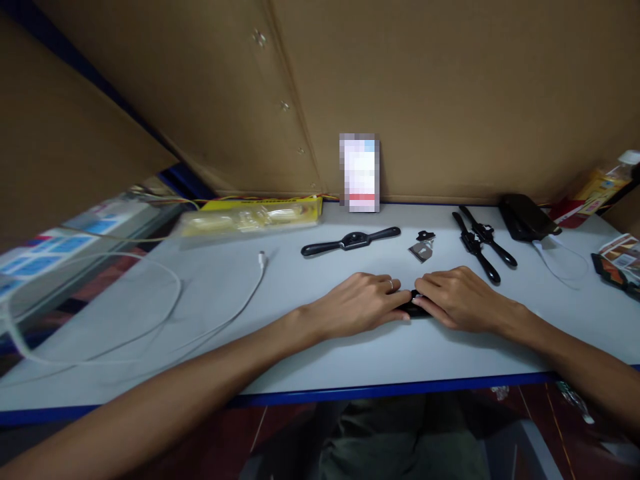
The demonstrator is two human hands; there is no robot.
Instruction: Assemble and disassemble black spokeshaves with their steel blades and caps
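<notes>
My left hand (pixel 370 303) and my right hand (pixel 453 299) meet over the table, fingers closed on a black spokeshave (pixel 416 308). Only its middle shows between them; the rest is covered by my fingers. Just beyond lie a loose metal blade (pixel 421 251) and a small black cap piece (pixel 426 235). To their left rests another black spokeshave (pixel 356 241) with its handles spread sideways. Two more spokeshaves, a nearer one (pixel 477 252) and a farther one (pixel 493 241), lie side by side on the right.
A blurred phone-like screen (pixel 361 173) leans against the cardboard wall (pixel 450 87). Clear plastic packaging (pixel 245 220) lies back left, near a white cable (pixel 250 293). A black device (pixel 527 217) and a bottle (pixel 613 177) stand at right. The blue table edge (pixel 350 392) runs in front.
</notes>
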